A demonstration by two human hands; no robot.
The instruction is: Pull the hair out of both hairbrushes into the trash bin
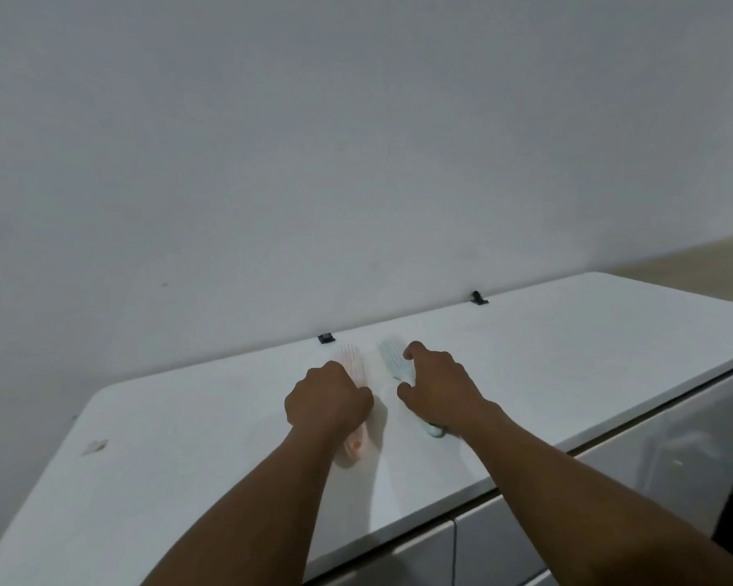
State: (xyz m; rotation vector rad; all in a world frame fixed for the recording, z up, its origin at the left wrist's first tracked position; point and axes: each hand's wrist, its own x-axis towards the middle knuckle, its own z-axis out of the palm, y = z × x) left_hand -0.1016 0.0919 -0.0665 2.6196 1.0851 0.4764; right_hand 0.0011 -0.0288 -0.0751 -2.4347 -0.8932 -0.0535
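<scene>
Two hairbrushes lie side by side on a white countertop (187, 437), bristle heads pointing toward the wall. My left hand (326, 399) is closed over the handle of the pink hairbrush (350, 357), whose handle end (354, 448) sticks out below my fist. My right hand (439, 380) rests on the light blue hairbrush (392, 355), fingers curled around its handle, with the handle tip showing under my wrist. Hair in the bristles is too faint to make out. No trash bin is in view.
A plain white wall rises right behind the counter. Two small black clips (326, 338) (478, 298) sit on the counter's back edge. A small pale scrap (94, 446) lies at the left. White cabinet fronts (610, 501) drop away at the lower right.
</scene>
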